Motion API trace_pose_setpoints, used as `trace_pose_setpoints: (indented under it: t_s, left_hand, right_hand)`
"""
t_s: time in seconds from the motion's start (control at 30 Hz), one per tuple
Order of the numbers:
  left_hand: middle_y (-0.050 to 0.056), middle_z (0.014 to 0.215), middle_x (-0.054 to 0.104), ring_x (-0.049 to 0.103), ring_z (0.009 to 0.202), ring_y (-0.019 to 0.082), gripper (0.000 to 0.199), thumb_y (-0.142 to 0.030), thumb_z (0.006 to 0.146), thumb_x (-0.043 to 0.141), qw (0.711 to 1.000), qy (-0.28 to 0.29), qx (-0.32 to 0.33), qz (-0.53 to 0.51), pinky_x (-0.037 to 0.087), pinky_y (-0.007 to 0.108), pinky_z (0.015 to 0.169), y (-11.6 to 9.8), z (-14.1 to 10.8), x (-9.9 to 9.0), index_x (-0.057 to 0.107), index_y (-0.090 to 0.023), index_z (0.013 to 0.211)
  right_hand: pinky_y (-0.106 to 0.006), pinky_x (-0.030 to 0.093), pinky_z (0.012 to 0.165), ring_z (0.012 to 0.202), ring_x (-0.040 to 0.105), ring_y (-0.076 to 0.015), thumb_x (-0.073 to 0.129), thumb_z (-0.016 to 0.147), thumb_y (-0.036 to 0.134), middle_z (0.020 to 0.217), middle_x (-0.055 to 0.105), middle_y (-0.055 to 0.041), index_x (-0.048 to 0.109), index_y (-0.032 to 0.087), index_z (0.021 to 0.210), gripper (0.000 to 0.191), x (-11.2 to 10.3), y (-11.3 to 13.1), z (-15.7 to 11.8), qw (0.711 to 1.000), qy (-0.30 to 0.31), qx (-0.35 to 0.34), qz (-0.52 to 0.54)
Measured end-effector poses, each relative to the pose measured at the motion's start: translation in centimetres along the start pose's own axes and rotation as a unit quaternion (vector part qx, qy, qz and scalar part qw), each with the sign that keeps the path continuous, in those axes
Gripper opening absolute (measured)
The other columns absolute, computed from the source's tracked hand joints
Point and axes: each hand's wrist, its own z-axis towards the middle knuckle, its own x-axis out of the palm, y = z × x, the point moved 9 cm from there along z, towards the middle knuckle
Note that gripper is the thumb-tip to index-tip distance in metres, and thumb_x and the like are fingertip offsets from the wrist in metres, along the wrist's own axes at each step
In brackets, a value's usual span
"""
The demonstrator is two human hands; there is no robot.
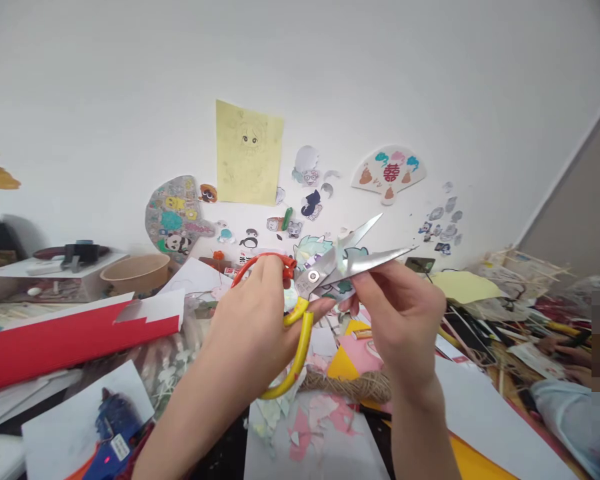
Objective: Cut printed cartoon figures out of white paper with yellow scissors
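My left hand (253, 320) grips scissors (313, 275) by the handles, one loop red and the other yellow. Their blades stand apart and point up and right, toward my right hand (405, 313). Between the thumb and fingers of that hand is a paper cutout (344, 291) with a mint-green cartoon drawing. The lower blade crosses in front of the cutout and hides much of it. Below the hands lie a roll of twine (347, 385) and torn pink paper scraps (323, 423) on a white sheet (275, 460).
A red strip (80, 347) and a brown bowl (136, 273) are on the left, with a blue object (120, 420) nearer me. Yellow paper (465, 285) and clutter cover the right side. Another person's hand (573, 357) shows at the far right. Drawings and a fan (390, 173) hang on the wall.
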Motion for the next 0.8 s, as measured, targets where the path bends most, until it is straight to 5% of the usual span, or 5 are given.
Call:
trace_pose_setpoints:
  t_s: [0.8]
  left_hand:
    - [0.001, 0.086, 0.055, 0.053, 0.063, 0.020, 0.030, -0.053, 0.097, 0.041, 0.998, -0.029, 0.059, 0.018, 0.036, 0.031, 0.054, -1.2, -0.7, -1.1, 0.033, -0.025, 0.089]
  right_hand:
    - [-0.017, 0.043, 0.046, 0.051, 0.050, -0.0046, 0.064, 0.088, 0.010, 0.059, 0.055, 0.0061, 0.070, 0.020, 0.076, 0.016, -0.6, 1.8, -0.5, 0.996, -0.049, -0.055, -0.056]
